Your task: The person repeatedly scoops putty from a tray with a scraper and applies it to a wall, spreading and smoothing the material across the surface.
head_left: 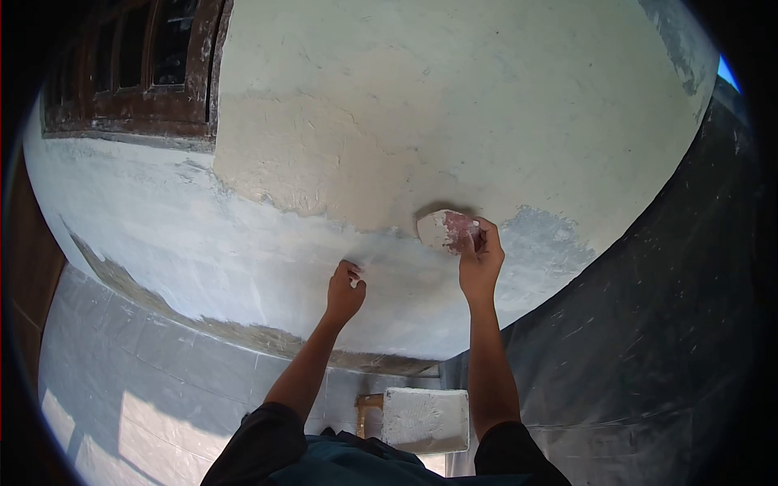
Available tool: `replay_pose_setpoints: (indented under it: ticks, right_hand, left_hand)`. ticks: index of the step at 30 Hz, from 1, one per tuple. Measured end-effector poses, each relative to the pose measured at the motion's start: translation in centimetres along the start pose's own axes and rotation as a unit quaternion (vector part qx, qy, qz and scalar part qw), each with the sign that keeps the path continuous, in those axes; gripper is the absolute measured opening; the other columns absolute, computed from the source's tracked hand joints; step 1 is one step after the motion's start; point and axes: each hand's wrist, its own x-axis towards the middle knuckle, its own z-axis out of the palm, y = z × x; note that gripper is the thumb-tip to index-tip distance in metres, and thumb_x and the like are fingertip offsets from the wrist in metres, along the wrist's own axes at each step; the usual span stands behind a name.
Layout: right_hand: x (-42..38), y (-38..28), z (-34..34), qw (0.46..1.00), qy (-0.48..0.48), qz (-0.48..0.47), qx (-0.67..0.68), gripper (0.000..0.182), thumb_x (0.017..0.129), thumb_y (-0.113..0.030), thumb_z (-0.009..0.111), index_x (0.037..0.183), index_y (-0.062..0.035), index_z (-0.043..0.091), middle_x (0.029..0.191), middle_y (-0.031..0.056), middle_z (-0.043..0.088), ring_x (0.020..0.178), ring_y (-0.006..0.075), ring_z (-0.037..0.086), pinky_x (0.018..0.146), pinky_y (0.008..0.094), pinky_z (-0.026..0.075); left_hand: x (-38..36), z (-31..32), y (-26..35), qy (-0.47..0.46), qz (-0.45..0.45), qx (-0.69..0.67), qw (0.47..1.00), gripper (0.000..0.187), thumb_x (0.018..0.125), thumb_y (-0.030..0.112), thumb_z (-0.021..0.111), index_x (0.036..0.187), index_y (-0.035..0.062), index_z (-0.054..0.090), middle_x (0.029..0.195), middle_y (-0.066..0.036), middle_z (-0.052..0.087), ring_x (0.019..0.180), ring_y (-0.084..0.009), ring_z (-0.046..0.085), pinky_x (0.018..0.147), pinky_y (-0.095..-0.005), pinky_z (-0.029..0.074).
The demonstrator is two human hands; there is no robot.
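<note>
My right hand (481, 255) pinches a flat reddish putty spreader (448, 230) crusted with white filler, held up close to the wall (389, 146). My left hand (348, 293) is closed with its fingers curled, lower and to the left near the white part of the wall. A whitish spot shows at its fingertips; what it holds, if anything, I cannot make out. Fresh white coating covers the lower wall, while cream paint with cracked, flaking edges lies above it. Grey patches show to the right of the spreader.
Below my hands stands a rectangular tub (425, 417) of white filler, beside a brownish object (370, 415). A dark wooden window frame (130, 113) is at upper left. Black sheeting (648, 308) hangs on the right. Grey sheeting (178, 356) covers the floor.
</note>
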Motion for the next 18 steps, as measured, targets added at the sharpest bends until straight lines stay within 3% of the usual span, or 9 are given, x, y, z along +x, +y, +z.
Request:
replay_pose_setpoints:
  ticks: [2, 4, 8, 13, 15, 18]
  right_hand:
    - [-0.4, 0.1, 0.5, 0.997, -0.012, -0.035, -0.072, 0.023, 0.082, 0.008, 0.052, 0.105, 0.0028, 0.052, 0.086, 0.0098, 0.06, 0.081, 0.0126, 0.058, 0.071, 0.0237, 0.045]
    - [-0.6, 1.5, 1.0, 0.997, 0.071, 0.019, 0.02, 0.021, 0.082, 0.008, 0.052, 0.103, 0.0024, 0.053, 0.087, 0.0084, 0.059, 0.08, 0.0109, 0.057, 0.072, 0.0235, 0.044]
    - [-2.0, 1.9, 0.6, 0.974, 0.089, 0.096, 0.185, 0.023, 0.085, 0.008, 0.049, 0.107, 0.0022, 0.048, 0.092, 0.0073, 0.056, 0.083, 0.0098, 0.054, 0.074, 0.0222, 0.043]
    - [-2.9, 3.1, 2.3, 0.98, 0.079, 0.127, 0.131, 0.023, 0.086, 0.008, 0.047, 0.108, 0.0015, 0.046, 0.092, 0.0069, 0.055, 0.084, 0.0097, 0.053, 0.075, 0.0232, 0.044]
    - [-3.2, 2.9, 1.8, 0.931, 0.167, 0.195, 0.26, 0.023, 0.087, 0.007, 0.048, 0.109, 0.001, 0.047, 0.09, 0.0056, 0.055, 0.082, 0.0089, 0.052, 0.074, 0.0229, 0.044]
    - [-3.9, 2.8, 2.8, 0.935, 0.147, 0.166, 0.276, 0.022, 0.087, 0.006, 0.048, 0.108, 0.0008, 0.048, 0.09, 0.005, 0.054, 0.08, 0.0087, 0.052, 0.073, 0.0231, 0.044]
  left_hand:
    - [0.0, 0.0, 0.2, 0.008, 0.003, 0.017, 1.0, 0.023, 0.074, 0.001, 0.056, 0.095, 0.0025, 0.046, 0.089, -0.009, 0.055, 0.083, -0.0202, 0.057, 0.074, -0.0308, 0.044]
    - [0.1, -0.1, 0.1, 0.001, -0.006, 0.006, 1.0, 0.024, 0.074, 0.001, 0.056, 0.095, 0.0025, 0.046, 0.088, -0.009, 0.055, 0.083, -0.0203, 0.056, 0.074, -0.0311, 0.044]
    - [0.2, -0.6, -0.2, -0.024, 0.002, 0.004, 1.0, 0.024, 0.074, 0.001, 0.056, 0.096, 0.0024, 0.045, 0.089, -0.01, 0.054, 0.084, -0.0204, 0.056, 0.075, -0.0312, 0.044]
    - [0.3, -1.1, -0.1, -0.063, -0.004, 0.002, 0.998, 0.027, 0.076, 0.002, 0.056, 0.101, 0.0022, 0.045, 0.096, -0.009, 0.055, 0.089, -0.0192, 0.057, 0.079, -0.0309, 0.045]
    - [0.2, -1.6, -0.1, -0.077, -0.017, -0.012, 0.997, 0.028, 0.076, 0.002, 0.057, 0.101, 0.0023, 0.045, 0.095, -0.01, 0.057, 0.089, -0.0208, 0.058, 0.078, -0.0315, 0.046]
    - [0.6, -2.5, 0.0, -0.118, -0.047, -0.029, 0.991, 0.028, 0.077, 0.004, 0.057, 0.103, 0.0022, 0.047, 0.096, -0.011, 0.058, 0.092, -0.0208, 0.058, 0.079, -0.0304, 0.047]
